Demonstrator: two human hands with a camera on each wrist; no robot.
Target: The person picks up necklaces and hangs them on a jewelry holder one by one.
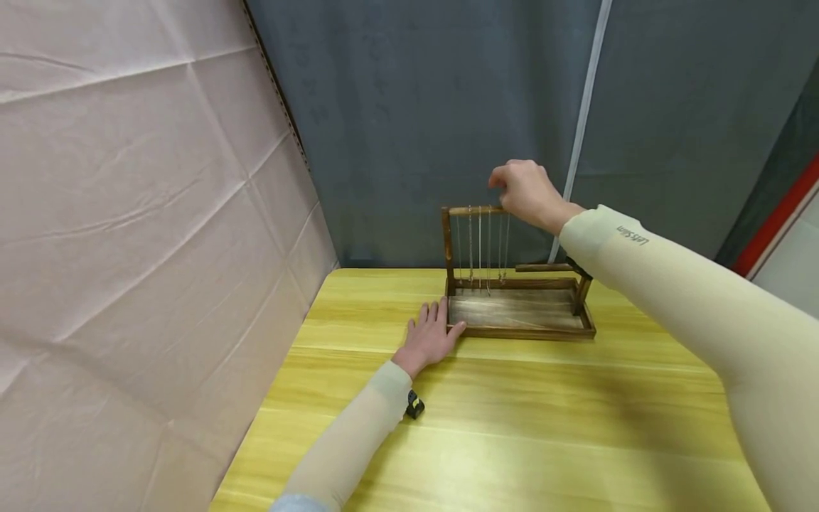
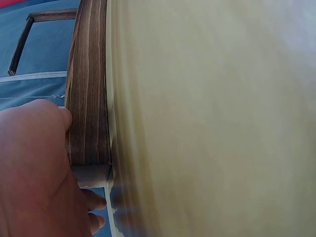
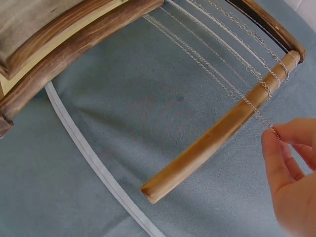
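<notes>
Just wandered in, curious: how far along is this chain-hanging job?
Done: several chains already hang from the wooden bar. In hand: the right hand pinches one chain at the bar, while the left hand steadies the stand's tray. Left: I can't tell; no loose chains show.

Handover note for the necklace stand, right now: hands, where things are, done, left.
Left hand: flat on the yellow table, fingers straight, against the front left corner of the wooden stand, steadying it.
Right hand: raised at the top bar, fingertips pinching a thin silver chain that lies over the bar.
Things: stand upright near the table's back edge; several chains hang from the bar down toward the tray.
Done: those chains hang on the bar.
Left: the pinched chain is not yet released; whether it is going on or coming off cannot be told.
</notes>
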